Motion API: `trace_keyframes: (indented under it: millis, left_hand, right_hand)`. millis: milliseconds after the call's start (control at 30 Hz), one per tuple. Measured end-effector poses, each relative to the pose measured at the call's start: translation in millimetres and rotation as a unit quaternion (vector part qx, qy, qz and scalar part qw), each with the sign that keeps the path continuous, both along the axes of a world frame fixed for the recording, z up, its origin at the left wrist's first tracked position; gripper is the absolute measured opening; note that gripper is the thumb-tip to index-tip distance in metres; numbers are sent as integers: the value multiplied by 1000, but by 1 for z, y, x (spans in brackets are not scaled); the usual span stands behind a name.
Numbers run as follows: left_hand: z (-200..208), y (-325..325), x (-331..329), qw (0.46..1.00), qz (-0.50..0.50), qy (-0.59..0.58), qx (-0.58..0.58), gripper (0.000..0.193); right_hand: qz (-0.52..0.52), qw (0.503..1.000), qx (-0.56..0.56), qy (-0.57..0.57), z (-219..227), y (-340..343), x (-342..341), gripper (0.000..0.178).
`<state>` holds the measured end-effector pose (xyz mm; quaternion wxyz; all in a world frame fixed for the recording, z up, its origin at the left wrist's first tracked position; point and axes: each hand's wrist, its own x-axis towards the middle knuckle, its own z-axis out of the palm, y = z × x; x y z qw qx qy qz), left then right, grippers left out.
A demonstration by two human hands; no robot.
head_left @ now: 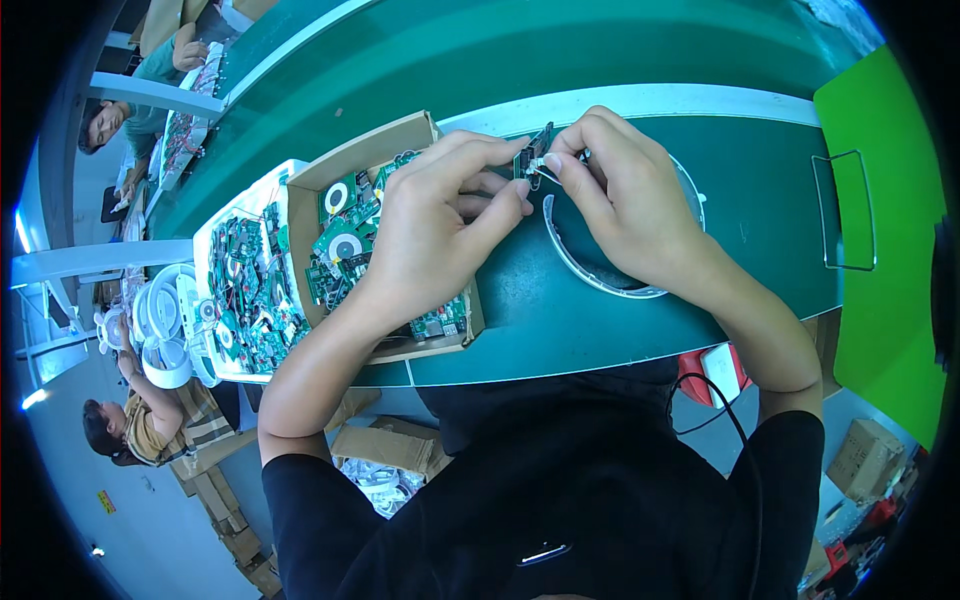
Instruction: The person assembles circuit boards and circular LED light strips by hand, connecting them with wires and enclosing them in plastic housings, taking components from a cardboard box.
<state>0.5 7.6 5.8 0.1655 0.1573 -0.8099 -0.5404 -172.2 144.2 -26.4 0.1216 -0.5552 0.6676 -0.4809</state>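
Observation:
Between my two hands a small green circuit board (534, 155) is held up above the bench, tilted on edge. My left hand (440, 215) pinches its left side between thumb and fingers. With thumb and forefinger closed, my right hand (630, 195) grips a small white connector (540, 167) against the board's face. A round housing with a white rim (575, 262) lies on the bench beneath my right hand, which hides part of it. Just left of my left hand is a cardboard box (300, 235) of green circuit boards (345, 246), some with round white-and-dark discs.
A white tray (205, 250) heaped with more boards stands left of the box. A wire handle (848, 210) sits before a bright green panel (885, 230) at right. Two people work at the left, near stacked white rings (165, 320). A cardboard carton (385, 450) is below the bench.

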Motion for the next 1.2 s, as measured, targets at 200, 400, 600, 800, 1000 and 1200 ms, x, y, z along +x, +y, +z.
trace_keyframes:
  millis: [200,400,600,800,1000,1200]
  left_hand:
    - [-1,2,0,998,14,-29,50,34]
    - [-2,3,1,996,-4,7,-84,34]
    - [0,2,0,999,15,-9,-29,33]
    - [0,3,1,999,12,-3,-36,32]
    - [1,4,1,993,10,-8,-118,32]
    - [-2,4,2,995,18,-11,-95,32]
  right_hand:
    - [-14,998,-21,55,-3,1,2,12]
    - [-3,998,-27,63,-2,3,6,12]
    - [10,999,-7,36,3,3,1,11]
    - [-5,999,-15,31,0,3,3,10]
    - [-22,991,-71,115,-8,2,6,12]
    - [-26,988,-68,137,-5,3,7,14]
